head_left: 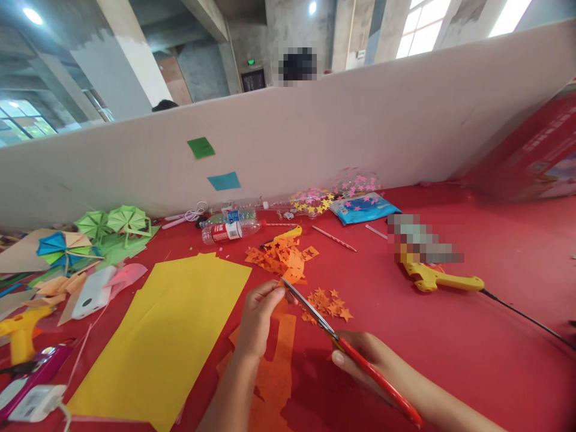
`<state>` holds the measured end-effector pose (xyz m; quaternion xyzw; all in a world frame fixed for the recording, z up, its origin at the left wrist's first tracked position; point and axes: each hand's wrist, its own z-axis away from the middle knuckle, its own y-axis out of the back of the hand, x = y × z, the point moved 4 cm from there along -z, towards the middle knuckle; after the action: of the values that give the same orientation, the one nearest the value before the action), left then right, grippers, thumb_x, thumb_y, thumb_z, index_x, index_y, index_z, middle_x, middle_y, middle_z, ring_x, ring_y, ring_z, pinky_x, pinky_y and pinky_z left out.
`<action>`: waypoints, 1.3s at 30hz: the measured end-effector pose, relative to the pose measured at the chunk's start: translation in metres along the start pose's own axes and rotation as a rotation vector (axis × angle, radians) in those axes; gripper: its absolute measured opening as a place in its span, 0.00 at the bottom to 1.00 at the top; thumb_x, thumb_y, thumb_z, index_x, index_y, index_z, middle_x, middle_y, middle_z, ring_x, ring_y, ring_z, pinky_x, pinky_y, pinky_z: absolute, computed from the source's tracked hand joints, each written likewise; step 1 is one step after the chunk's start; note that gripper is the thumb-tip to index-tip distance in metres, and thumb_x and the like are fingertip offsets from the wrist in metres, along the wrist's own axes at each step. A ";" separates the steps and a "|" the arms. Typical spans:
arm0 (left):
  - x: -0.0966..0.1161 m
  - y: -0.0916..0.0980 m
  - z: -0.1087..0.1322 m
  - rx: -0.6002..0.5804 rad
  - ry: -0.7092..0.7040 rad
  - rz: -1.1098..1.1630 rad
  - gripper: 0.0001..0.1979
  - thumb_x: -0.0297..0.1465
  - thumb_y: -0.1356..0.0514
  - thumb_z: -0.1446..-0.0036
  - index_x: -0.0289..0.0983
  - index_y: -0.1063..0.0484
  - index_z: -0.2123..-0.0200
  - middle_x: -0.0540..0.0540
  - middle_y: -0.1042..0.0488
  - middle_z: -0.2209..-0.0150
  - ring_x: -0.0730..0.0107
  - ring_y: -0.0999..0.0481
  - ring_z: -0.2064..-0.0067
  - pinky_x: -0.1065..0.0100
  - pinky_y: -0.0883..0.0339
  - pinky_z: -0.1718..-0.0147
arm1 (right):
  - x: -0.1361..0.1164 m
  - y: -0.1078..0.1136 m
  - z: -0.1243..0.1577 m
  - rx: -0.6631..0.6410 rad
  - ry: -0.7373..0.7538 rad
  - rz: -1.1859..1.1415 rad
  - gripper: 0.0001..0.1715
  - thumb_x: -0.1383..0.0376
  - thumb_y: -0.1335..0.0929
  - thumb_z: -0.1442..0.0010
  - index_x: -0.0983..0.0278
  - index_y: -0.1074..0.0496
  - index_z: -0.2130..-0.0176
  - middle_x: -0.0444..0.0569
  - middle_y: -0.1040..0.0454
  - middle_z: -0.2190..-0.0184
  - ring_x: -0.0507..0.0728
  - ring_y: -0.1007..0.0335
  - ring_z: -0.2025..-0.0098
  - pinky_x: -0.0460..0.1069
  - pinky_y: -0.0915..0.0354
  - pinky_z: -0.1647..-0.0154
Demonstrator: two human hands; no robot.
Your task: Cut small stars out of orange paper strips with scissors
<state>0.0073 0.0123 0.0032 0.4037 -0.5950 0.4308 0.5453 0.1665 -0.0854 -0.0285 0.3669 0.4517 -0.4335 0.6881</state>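
My left hand (260, 315) pinches a small piece of orange paper (294, 267) near the middle of the table. Red-handled scissors (360, 360) are in my right hand (366, 360), with their blades pointing up and left to the fingertips of my left hand. The blades look nearly closed. Cut orange scraps with star-shaped holes (276, 255) lie just beyond my left hand. A pile of small orange stars (330, 304) rests beside the blades. Under my left forearm, more orange paper (283, 372) lies on the red table.
Yellow sheets (171, 324) cover the table at left. Farther left are a white device (93, 292), paper umbrellas (128, 219) and a yellow glue gun (22, 333). Bottles (231, 231) and a blue packet (364, 208) line the partition (288, 138). Another yellow glue gun (436, 279) lies at right.
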 end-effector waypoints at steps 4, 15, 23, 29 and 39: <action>0.004 -0.001 0.001 -0.018 -0.034 -0.057 0.15 0.33 0.45 0.42 0.37 0.22 0.76 0.47 0.23 0.72 0.64 0.26 0.64 0.67 0.38 0.58 | 0.001 0.000 0.000 0.004 0.011 -0.011 0.30 0.43 0.33 0.44 0.62 0.47 0.76 0.36 0.50 0.81 0.46 0.58 0.78 0.44 0.58 0.80; 0.000 0.006 -0.002 -0.027 -0.008 0.031 0.13 0.29 0.45 0.45 0.36 0.30 0.80 0.49 0.29 0.79 0.70 0.30 0.73 0.70 0.37 0.67 | 0.000 -0.003 0.004 -0.033 -0.118 -0.091 0.34 0.38 0.34 0.47 0.62 0.48 0.78 0.34 0.49 0.86 0.44 0.57 0.85 0.43 0.59 0.85; -0.005 0.009 -0.001 0.126 0.151 0.372 0.11 0.38 0.44 0.45 0.36 0.30 0.71 0.49 0.28 0.78 0.72 0.31 0.77 0.70 0.39 0.75 | 0.004 0.000 0.004 -0.045 -0.099 -0.210 0.37 0.32 0.38 0.50 0.62 0.43 0.78 0.33 0.48 0.91 0.44 0.54 0.91 0.42 0.49 0.86; -0.015 -0.006 -0.003 -0.023 0.231 0.194 0.05 0.31 0.42 0.51 0.37 0.35 0.71 0.53 0.31 0.79 0.77 0.34 0.80 0.73 0.42 0.77 | 0.004 -0.005 -0.001 -0.135 0.053 -0.440 0.31 0.39 0.42 0.40 0.62 0.42 0.75 0.31 0.49 0.90 0.43 0.56 0.92 0.42 0.44 0.85; -0.010 -0.013 0.011 -0.194 0.143 0.001 0.22 0.48 0.45 0.43 0.36 0.34 0.79 0.52 0.36 0.82 0.77 0.37 0.80 0.73 0.44 0.79 | 0.004 -0.002 0.001 -0.015 -0.025 -0.244 0.36 0.34 0.40 0.46 0.61 0.44 0.79 0.34 0.48 0.92 0.44 0.53 0.91 0.42 0.49 0.87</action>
<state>0.0173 -0.0017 -0.0064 0.3168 -0.5937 0.3993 0.6227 0.1656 -0.0885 -0.0319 0.2985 0.4876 -0.5152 0.6385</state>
